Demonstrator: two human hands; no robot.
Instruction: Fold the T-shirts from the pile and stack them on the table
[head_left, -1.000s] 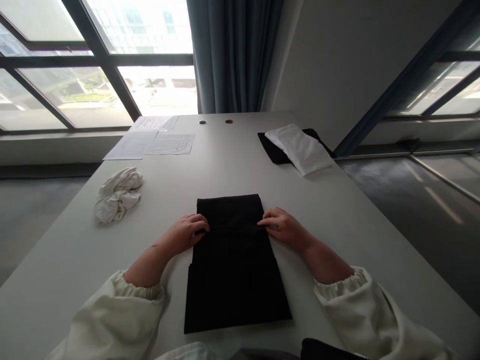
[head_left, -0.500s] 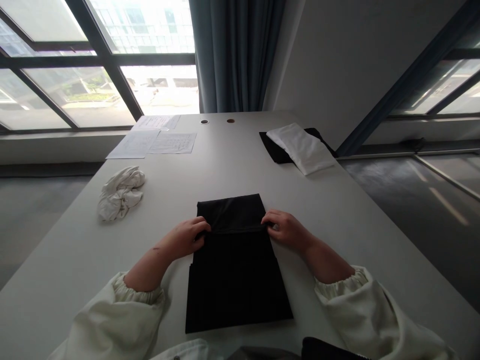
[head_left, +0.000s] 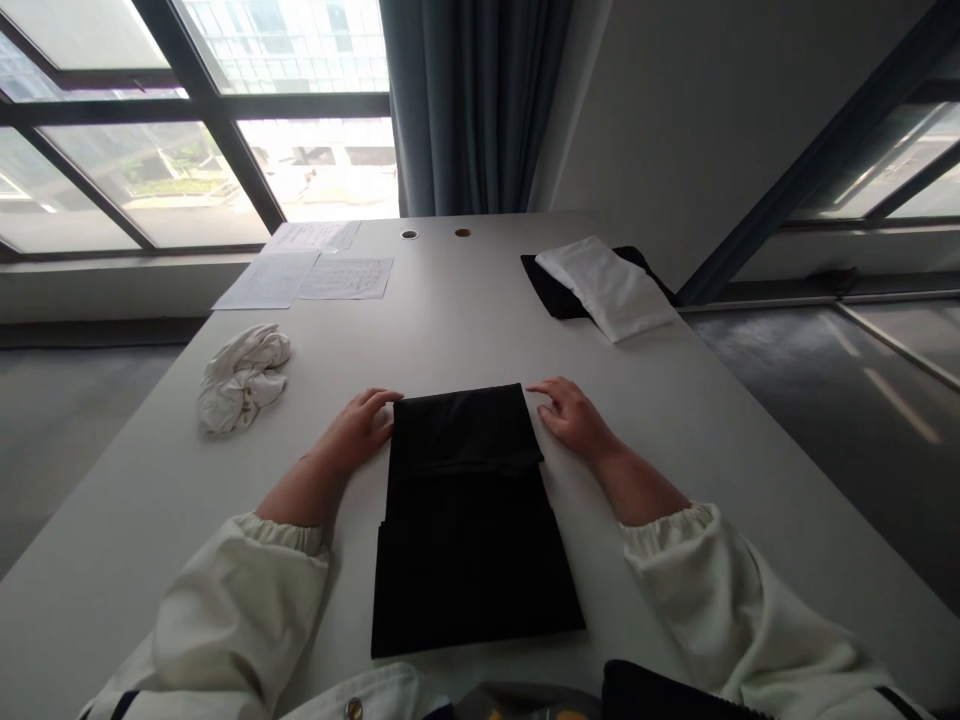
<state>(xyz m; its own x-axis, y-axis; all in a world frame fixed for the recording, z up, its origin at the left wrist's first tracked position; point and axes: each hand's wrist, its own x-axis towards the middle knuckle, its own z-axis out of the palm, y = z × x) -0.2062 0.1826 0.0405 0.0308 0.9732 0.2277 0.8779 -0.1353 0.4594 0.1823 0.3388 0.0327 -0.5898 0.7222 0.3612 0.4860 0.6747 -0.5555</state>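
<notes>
A black cloth [head_left: 472, 550] lies flat on the white table [head_left: 420, 345], its far part folded over toward me. My left hand [head_left: 363, 428] is beside the cloth's far left corner, its fingertips at the edge and its fingers apart. Near the far right corner, my right hand [head_left: 568, 412] has its index finger stretched toward the cloth and the other fingers bent. Neither hand grips the cloth.
At the left lies a crumpled white cloth [head_left: 244, 378]. Paper sheets [head_left: 345, 278] lie at the far left. A folded white cloth [head_left: 607, 288] rests over a black cloth [head_left: 553, 290] at the far right.
Both hands have let go of the black cloth's folded edge and moved away from me to its far corners. The folded part now lies down on the cloth.
</notes>
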